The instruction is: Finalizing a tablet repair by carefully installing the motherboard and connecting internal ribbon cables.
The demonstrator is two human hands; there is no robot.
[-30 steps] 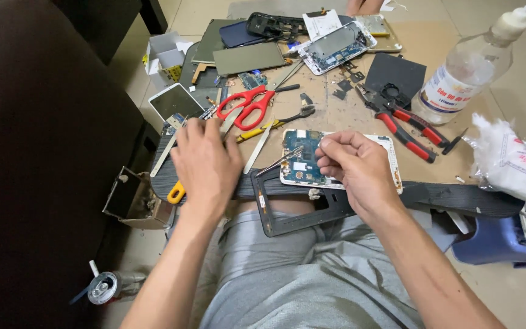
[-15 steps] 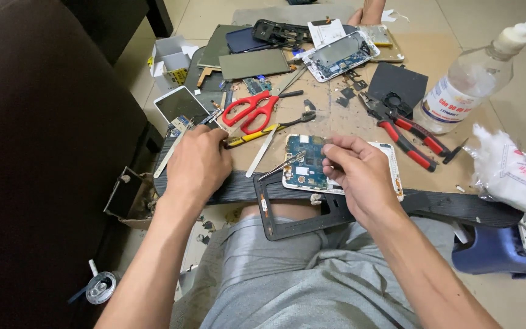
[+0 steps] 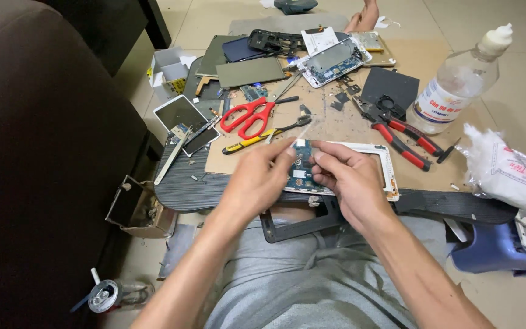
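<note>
1. A small open cardboard box [image 3: 130, 207] sat on the floor at the far left, beside the dark sofa [image 3: 38, 152]
2. A phone with a white frame [image 3: 181, 114] lay on the dark mat [image 3: 181, 183], near its left edge
3. Red-handled scissors [image 3: 248, 117] rested on the cardboard sheet [image 3: 348, 125], with a yellow-handled tool [image 3: 245, 143] just below them
4. The left hand [image 3: 257, 180] was raised over the near edge of the cardboard, thumb and forefinger pinched on a small pale piece [image 3: 293, 145]; what that piece was could not be told
5. The blue circuit board [image 3: 299, 176] lay just below and between the two hands, inside a white phone frame [image 3: 385, 167] on the cardboard, partly hidden by the fingers
6. The right hand [image 3: 348, 180] hovered over the board, fingers curled and fingertips drawn together close to the left hand's; whether it gripped anything could not be told
7. A black frame [image 3: 290, 228] lay on the person's lap below the hands
8. An opened phone body [image 3: 334, 61] lay further back on the cardboard
9. Red-handled pliers [image 3: 406, 137] lay to the right of the white frame
10. A clear plastic bottle [image 3: 455, 85] stood beyond the pliers
11. A bag of white cotton [image 3: 506, 170] sat at the far right
</note>
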